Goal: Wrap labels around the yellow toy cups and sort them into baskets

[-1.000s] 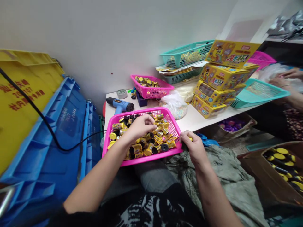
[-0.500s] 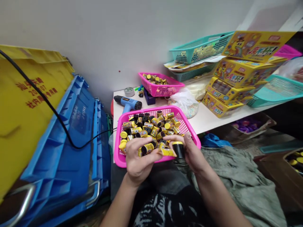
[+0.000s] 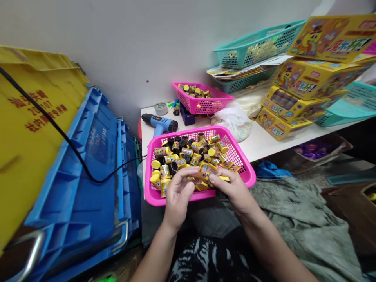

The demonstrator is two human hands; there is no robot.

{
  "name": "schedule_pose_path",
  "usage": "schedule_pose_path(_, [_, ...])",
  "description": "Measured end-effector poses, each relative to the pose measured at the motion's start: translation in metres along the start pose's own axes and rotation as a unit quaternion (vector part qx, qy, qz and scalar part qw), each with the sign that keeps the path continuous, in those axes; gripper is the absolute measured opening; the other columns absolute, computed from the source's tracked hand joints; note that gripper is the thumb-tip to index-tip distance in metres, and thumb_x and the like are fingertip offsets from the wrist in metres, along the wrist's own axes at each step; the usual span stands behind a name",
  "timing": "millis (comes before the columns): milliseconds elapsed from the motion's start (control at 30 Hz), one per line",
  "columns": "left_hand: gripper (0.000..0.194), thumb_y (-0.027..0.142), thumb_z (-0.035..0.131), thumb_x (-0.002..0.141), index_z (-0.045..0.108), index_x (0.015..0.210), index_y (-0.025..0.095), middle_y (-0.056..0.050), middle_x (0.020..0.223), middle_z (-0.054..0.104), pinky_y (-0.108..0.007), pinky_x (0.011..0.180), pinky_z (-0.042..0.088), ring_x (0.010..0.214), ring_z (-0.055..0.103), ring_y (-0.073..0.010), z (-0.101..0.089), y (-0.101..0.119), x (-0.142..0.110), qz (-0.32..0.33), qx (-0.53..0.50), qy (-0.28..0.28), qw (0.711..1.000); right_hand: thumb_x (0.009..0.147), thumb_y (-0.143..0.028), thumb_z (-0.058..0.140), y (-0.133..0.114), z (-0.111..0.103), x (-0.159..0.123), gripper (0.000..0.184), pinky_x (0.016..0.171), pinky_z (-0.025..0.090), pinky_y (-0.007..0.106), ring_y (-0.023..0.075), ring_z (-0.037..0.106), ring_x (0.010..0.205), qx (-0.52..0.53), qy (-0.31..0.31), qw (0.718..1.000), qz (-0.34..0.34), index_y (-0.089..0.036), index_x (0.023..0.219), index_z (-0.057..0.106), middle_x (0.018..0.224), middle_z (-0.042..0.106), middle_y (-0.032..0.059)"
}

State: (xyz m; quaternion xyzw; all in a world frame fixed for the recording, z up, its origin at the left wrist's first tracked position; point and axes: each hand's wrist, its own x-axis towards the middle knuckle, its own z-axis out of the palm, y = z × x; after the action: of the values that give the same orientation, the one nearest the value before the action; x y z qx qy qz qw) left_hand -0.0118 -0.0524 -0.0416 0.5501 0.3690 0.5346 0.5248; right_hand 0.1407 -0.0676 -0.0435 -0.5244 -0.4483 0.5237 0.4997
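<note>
Yellow-labelled canister (image 3: 206, 172) in right hand (image 3: 233, 192), Chinese-titled boxes (image 3: 315, 78)

The one head-worn camera looks forward and down past the person's forearms (image 3: 158, 262), close above the fingers (image 3: 182, 181) and the pink plastic basket (image 3: 152, 168) under them, with the white worktop (image 3: 252, 145) just beyond the fingers and a wall (image 3: 117, 51) farther ahead.

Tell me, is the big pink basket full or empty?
Partly full: small yellow-and-black cylinders lie heaped in the pink plastic mesh basket, but bare mesh shows along its right side.
</note>
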Motion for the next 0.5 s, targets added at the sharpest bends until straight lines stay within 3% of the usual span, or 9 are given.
schedule_pose_path(100, [0.044,0.025,0.074,0.070,0.059,0.111,0.023,-0.003,0.088,0.067,-0.026,0.074,0.055,0.085,0.065,-0.0158,0.001,0.003,0.005,-0.071,-0.012,0.030,0.997,0.077,-0.054,0.064,0.003,-0.002,0.000,0.041,0.050,0.033,0.023,0.0116,0.041,0.053,-0.020,0.010,1.000,-0.021,-0.019,0.058,0.053,0.054,0.046,-0.0030])
schedule_pose_path(167, [0.046,0.021,0.076,0.065,0.061,0.108,0.022,0.000,0.079,0.065,-0.023,0.070,0.054,0.076,0.064,-0.0130,-0.002,0.007,0.010,-0.103,0.024,0.028,0.994,0.080,-0.056,0.060,0.000,-0.009,0.001,0.041,0.054,0.038,0.024,0.0136,0.047,0.058,-0.047,0.016,0.997,-0.052,-0.019,0.062,0.058,0.059,0.052,-0.0008])
schedule_pose_path(267, [0.050,0.018,0.072,0.069,0.060,0.117,0.024,0.001,0.075,0.065,-0.022,0.063,0.051,0.067,0.062,-0.0119,-0.011,0.016,0.016,-0.131,0.114,-0.081,0.981,0.085,-0.056,0.052,-0.011,-0.024,0.003,0.041,0.066,0.045,0.029,0.0181,0.057,0.070,-0.097,0.024,0.990,-0.099,-0.020,0.081,0.070,0.073,0.063,0.0035])
schedule_pose_path(367, [0.059,0.014,0.066,0.075,0.053,0.130,0.028,0.000,0.080,0.068,-0.024,0.063,0.051,0.068,0.063,-0.0135,-0.018,0.027,0.019,-0.115,0.208,-0.211,0.948,0.079,-0.048,0.064,-0.023,-0.032,0.005,0.031,0.078,0.046,0.034,0.0220,0.062,0.084,-0.193,-0.073,0.970,-0.128,-0.023,0.095,0.073,0.088,0.070,0.0051])
schedule_pose_path(433, [0.063,0.014,0.064,0.076,0.048,0.135,0.029,-0.001,0.082,0.069,-0.025,0.065,0.051,0.071,0.063,-0.0144,-0.020,0.032,0.020,-0.097,0.228,-0.254,0.935,0.077,-0.039,0.069,-0.027,-0.030,0.005,0.021,0.080,0.045,0.034,0.0212,0.062,0.083,-0.228,-0.148,0.952,-0.139,-0.024,0.091,0.074,0.086,0.071,0.0040])
schedule_pose_path(500, [0.061,0.016,0.063,0.079,0.047,0.136,0.029,-0.001,0.082,0.067,-0.025,0.066,0.051,0.072,0.062,-0.0142,-0.020,0.034,0.019,-0.095,0.215,-0.257,0.937,0.079,-0.033,0.068,-0.025,-0.024,0.005,0.012,0.077,0.046,0.032,0.0186,0.062,0.076,-0.209,-0.159,0.956,-0.132,-0.023,0.079,0.074,0.076,0.070,0.0026])
